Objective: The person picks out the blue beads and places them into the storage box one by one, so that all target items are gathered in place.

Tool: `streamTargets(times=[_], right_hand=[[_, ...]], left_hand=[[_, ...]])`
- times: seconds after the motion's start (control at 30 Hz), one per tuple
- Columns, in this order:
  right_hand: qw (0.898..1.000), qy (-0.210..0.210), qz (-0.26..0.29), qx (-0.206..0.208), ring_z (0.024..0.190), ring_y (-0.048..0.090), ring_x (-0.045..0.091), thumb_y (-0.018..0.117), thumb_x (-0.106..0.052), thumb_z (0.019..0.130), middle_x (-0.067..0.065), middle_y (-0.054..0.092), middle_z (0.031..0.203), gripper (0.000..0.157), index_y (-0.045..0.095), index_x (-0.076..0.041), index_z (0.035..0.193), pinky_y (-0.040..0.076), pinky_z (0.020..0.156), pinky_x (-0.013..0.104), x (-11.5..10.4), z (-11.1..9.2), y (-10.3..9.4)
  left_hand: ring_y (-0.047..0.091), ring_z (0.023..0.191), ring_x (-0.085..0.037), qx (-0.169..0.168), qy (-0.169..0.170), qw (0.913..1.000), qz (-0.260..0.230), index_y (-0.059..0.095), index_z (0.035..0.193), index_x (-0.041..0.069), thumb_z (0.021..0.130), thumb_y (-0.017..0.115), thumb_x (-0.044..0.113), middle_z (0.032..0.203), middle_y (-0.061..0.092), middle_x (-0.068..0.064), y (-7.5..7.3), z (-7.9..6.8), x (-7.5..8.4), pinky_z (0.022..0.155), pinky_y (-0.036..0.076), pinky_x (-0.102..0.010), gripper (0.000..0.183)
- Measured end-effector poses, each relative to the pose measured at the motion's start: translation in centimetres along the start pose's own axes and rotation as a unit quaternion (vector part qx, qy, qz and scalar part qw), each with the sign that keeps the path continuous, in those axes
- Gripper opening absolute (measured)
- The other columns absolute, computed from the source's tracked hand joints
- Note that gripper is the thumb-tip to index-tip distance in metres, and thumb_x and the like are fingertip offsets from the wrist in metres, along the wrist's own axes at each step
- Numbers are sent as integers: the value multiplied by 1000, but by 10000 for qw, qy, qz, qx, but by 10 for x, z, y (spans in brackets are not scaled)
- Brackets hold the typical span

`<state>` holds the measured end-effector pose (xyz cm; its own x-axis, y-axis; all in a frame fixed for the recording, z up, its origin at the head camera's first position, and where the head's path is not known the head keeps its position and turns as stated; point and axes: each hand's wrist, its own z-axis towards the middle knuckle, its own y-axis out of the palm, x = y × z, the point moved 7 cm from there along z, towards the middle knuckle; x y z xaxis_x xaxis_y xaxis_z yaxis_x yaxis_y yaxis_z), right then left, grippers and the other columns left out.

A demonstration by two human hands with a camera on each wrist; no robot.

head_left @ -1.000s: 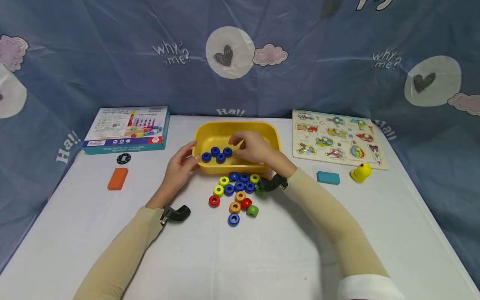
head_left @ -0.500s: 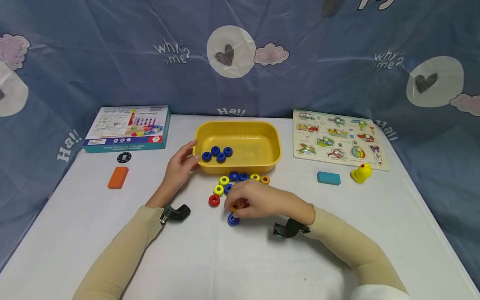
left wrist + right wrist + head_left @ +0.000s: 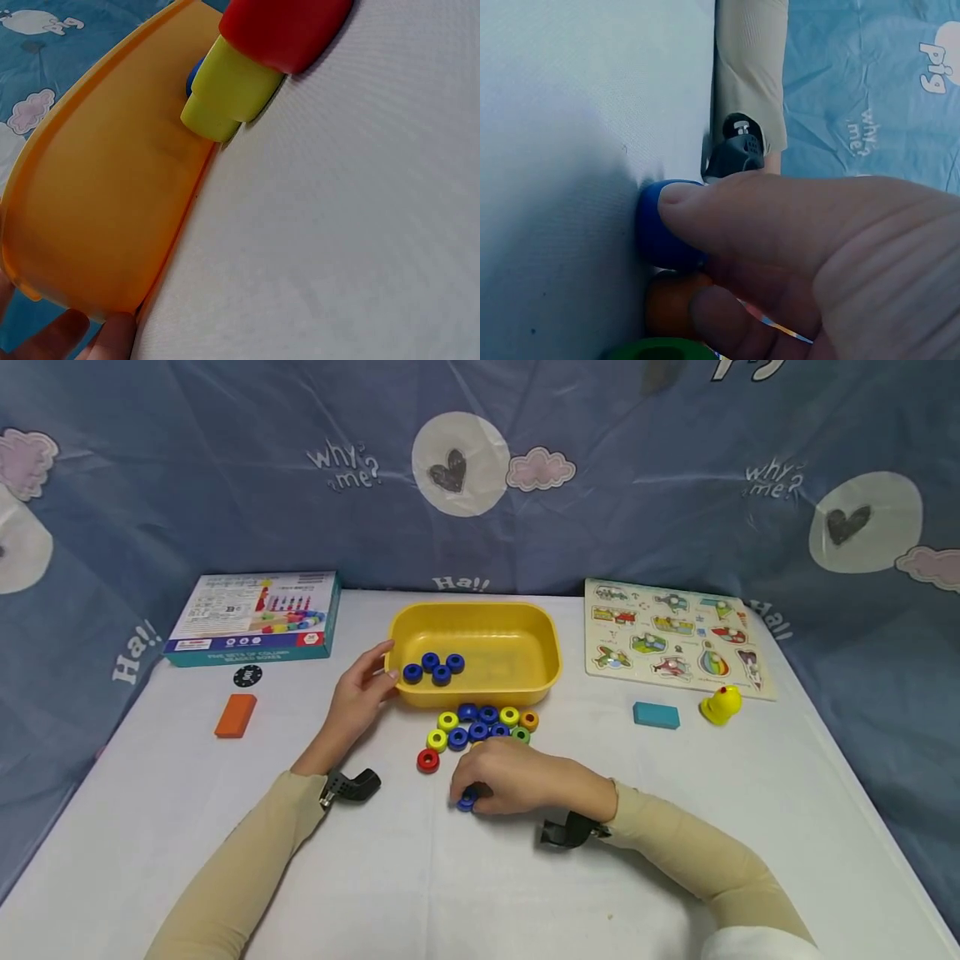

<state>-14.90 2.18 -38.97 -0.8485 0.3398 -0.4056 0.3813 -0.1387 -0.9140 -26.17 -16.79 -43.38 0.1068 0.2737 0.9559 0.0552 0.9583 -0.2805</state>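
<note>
Thumb and fingertips of my right hand (image 3: pixel 510 774) pinch a blue bead (image 3: pixel 467 802) at the near end of a loose group of beads on the white cloth. In the right wrist view the thumb lies against this bead, and an orange bead (image 3: pixel 671 304) sits close by the fingers. My left hand (image 3: pixel 362 695) touches the left end of a yellow tray (image 3: pixel 510 695) with its thumb and fingers at the rim. Several blue beads (image 3: pixel 442 675) stand in the tray's left part. Part of the bead group is hidden under the right hand.
A red bead (image 3: pixel 428 761) and yellow beads (image 3: pixel 437 740) lie left of the right hand. Around them are a boxed toy (image 3: pixel 251 618), a black chip (image 3: pixel 247 676), an orange block (image 3: pixel 236 716), a puzzle board (image 3: pixel 675 639), a teal block (image 3: pixel 656 715) and a yellow duck (image 3: pixel 722 705).
My right hand has come out of the tray toward me, over the loose beads, and now pinches the nearest blue one. The left hand has stayed at the tray.
</note>
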Motion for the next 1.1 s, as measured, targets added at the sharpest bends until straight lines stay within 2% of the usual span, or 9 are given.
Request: streamTargets(times=[0.23,0.4,0.5,0.67,0.77,0.9,1.0,1.1], right_hand=[[10000,29,68,40,90,63,2,76,-17,80,-11,73,98,21,75,-21,101,50,80,16,1,0,0],[9989,41,455,56,78,58,7,75,-18,84,-8,70,95,19,74,-17,102,44,68,11,5,0,-5],[9975,44,671,231,74,57,11,74,-19,85,-7,67,90,17,73,-15,102,43,64,11,9,2,-18],[9934,110,625,960,74,58,11,74,-19,86,-2,70,93,19,73,-12,103,52,65,20,23,5,-63],[9864,405,555,1495,73,59,10,73,-17,85,3,72,98,21,74,-9,105,54,65,24,41,8,-90],[9715,1097,572,2022,68,62,14,74,-14,85,7,74,98,21,73,-6,104,53,63,23,73,15,-114],[9607,1613,525,2199,67,63,17,75,-15,84,6,74,95,17,74,-6,98,52,65,25,95,21,-119],[9521,2051,462,2220,71,65,18,75,-16,83,6,74,92,13,73,-7,92,54,69,27,114,27,-115]], left_hand=[[56,124,-31,-28,-22,10000,-59,38,150,24,100,52,23,154,39,-6,0,0,1,88,56,-18,52],[57,123,-31,-14,-17,10000,6,39,149,25,100,53,25,153,40,-6,1,0,1,88,55,-18,51],[57,123,-30,26,-1,10000,58,40,149,26,100,52,27,152,41,-6,0,0,1,90,56,-20,50],[57,124,-29,73,13,9999,110,40,148,27,100,52,29,151,42,-5,0,-1,1,90,56,-22,50],[56,124,-29,73,12,9999,123,41,148,27,100,53,29,152,42,-5,0,-2,2,90,56,-21,50],[56,124,-30,40,20,9999,121,40,149,27,100,52,28,152,41,-6,0,-2,3,90,56,-21,50],[56,124,-30,29,2,10000,80,39,149,28,100,53,27,153,41,-6,-1,-2,3,90,56,-22,50],[56,124,-30,20,27,10000,43,39,149,27,100,53,26,153,41,-6,-1,-2,5,90,56,-23,51]])
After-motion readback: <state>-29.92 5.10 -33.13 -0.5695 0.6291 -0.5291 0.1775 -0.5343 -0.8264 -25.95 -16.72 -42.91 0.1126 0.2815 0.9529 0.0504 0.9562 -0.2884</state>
